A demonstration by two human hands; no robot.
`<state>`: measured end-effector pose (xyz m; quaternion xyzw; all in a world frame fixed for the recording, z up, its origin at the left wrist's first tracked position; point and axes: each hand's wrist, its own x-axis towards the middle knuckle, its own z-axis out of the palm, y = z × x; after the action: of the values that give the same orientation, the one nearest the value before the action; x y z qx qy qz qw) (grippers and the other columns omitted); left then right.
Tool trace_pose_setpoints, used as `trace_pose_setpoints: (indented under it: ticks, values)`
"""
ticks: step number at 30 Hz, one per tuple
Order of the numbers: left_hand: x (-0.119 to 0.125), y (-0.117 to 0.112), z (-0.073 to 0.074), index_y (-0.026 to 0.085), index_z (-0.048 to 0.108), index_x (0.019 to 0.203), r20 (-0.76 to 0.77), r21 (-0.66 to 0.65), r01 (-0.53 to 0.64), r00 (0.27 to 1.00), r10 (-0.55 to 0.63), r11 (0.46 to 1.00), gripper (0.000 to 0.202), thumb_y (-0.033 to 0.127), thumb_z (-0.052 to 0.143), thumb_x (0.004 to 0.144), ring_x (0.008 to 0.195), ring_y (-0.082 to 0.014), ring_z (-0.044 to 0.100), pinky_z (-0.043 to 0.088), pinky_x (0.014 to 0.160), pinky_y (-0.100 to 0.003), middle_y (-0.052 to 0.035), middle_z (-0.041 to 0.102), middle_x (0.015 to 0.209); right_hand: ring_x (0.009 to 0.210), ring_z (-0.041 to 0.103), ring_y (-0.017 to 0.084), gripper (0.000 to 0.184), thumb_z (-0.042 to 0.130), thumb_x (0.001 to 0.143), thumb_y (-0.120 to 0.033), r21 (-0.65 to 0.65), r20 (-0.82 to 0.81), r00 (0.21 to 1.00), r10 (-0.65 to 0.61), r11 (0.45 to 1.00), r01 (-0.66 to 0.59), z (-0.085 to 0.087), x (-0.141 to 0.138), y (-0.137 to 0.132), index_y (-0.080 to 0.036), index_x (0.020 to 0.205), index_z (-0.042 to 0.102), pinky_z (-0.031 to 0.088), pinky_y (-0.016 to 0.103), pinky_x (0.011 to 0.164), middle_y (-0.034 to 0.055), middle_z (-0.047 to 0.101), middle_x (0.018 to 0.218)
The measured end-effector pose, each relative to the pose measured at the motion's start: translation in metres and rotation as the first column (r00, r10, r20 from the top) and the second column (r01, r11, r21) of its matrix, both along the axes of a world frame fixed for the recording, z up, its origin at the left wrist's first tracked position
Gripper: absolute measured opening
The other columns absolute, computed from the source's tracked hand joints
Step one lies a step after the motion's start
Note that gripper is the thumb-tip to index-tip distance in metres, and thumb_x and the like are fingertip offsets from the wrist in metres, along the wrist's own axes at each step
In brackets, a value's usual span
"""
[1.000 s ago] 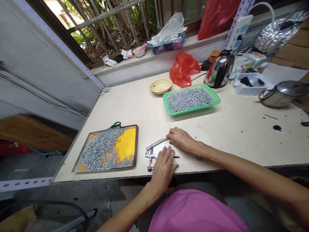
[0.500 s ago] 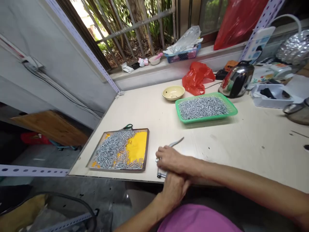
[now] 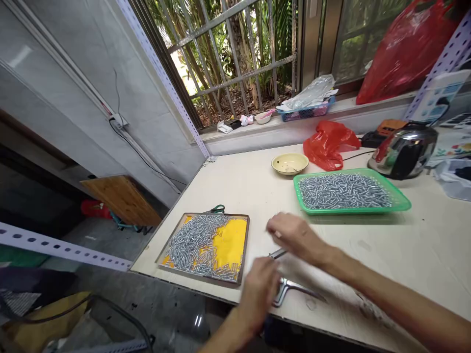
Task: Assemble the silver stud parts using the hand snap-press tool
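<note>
Silver pliers (image 3: 299,287) lie at the left hand's (image 3: 259,289) three o'clock, the right hand's (image 3: 295,237) six; both hands, overlapping earlier, are apart, loosely curled, grip unclear.

Open worktop (image 3: 243,184) runs between tray (image 3: 244,255) and green basket (image 3: 349,212). Pliers (image 3: 286,284) obstruct the near edge, a bowl (image 3: 290,165) the back.

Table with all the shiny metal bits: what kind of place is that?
Probably a small workshop: the green tray and shallow tray hold lots of small metal pieces, and there's a plier-like tool.
</note>
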<state>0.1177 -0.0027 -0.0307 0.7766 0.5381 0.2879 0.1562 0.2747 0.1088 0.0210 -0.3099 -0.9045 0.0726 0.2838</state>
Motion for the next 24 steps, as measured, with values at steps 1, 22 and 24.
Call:
trace_pose_setpoints:
  ticks: [1, 22, 24]
  values:
    - [-0.018, 0.014, 0.009, 0.019, 0.062, 0.102, 0.012, 0.006, -0.161, 0.987, 0.161, 0.987, 0.025, 0.025, 0.041, 0.091, 0.095, -0.0209, 0.06, 0.048, 0.085, -0.036, -0.0092, 0.066, 0.1, 0.078, 0.053, 0.018, 0.016, 0.042, 0.086, -0.012, -0.009, -0.048, 0.995, -0.088, 0.996, 0.088, 0.009, 0.019, 0.013, -0.017, 0.083, 0.057, 0.037, 0.03, 0.069, 0.0062, 0.062, 0.08]
    - [-0.127, 0.124, 0.002, 0.015, 0.059, 0.06, -0.353, -0.172, -0.734, 0.668, 0.655, 0.657, 0.029, 0.037, 0.056, 0.079, 0.057, -0.0166, 0.054, 0.033, 0.053, -0.026, -0.004, 0.061, 0.059, 0.078, 0.061, 0.018, 0.03, 0.037, 0.095, -0.037, -0.094, 0.015, 0.957, -0.29, 0.952, 0.29, -0.027, 0.115, -0.016, -0.021, 0.098, 0.062, 0.048, 0.032, 0.066, 0.0074, 0.062, 0.094]
    - [-0.127, 0.125, 0.002, 0.014, 0.06, 0.062, -0.374, -0.164, -0.735, 0.663, 0.648, 0.658, 0.03, 0.037, 0.054, 0.08, 0.058, -0.0172, 0.055, 0.033, 0.053, -0.026, -0.005, 0.061, 0.061, 0.08, 0.061, 0.018, 0.027, 0.038, 0.095, -0.035, -0.125, 0.017, 0.965, -0.261, 0.957, 0.261, -0.031, 0.112, -0.022, -0.022, 0.099, 0.062, 0.049, 0.032, 0.068, 0.0069, 0.061, 0.095]
